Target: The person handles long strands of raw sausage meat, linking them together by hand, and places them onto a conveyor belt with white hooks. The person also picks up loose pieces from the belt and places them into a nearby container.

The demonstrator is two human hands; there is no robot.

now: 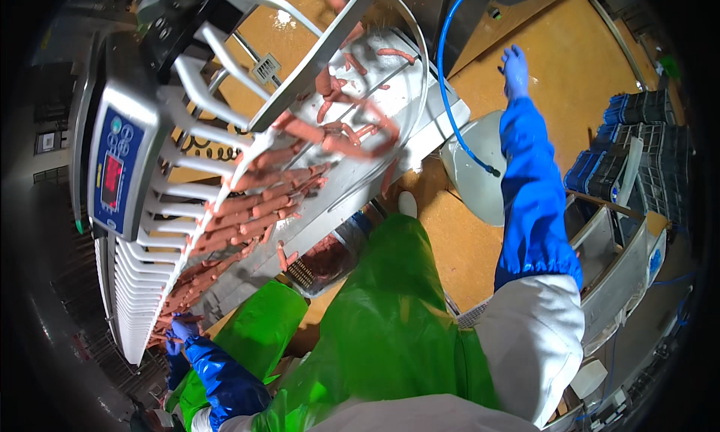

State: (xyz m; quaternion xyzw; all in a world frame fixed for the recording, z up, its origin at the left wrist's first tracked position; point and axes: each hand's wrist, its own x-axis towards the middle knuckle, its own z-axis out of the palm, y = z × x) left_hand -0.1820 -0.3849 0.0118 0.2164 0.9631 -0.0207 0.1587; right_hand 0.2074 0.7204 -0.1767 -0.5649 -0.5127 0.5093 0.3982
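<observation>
My right arm, in a blue sleeve guard, stretches forward. At its end my blue-gloved right hand (514,70) is held out over the yellow floor, empty, with fingers somewhat apart. My left hand is not in view. To the left, strings of linked sausages (259,207) hang from a long rack of white hooks (199,158). A blurred loop of sausage (367,141) swings off the rack's far part. Loose sausage links (396,54) lie on a white and steel worktable (442,124) beyond it.
A co-worker in a green apron (259,323) has a gloved hand (184,328) at the rack's near end. A scale display (116,169) stands left. A blue hose (444,64) hangs by a pale tub (480,199). Dark crates (637,147) stand right. A meat-filled crate (330,256) sits below the table.
</observation>
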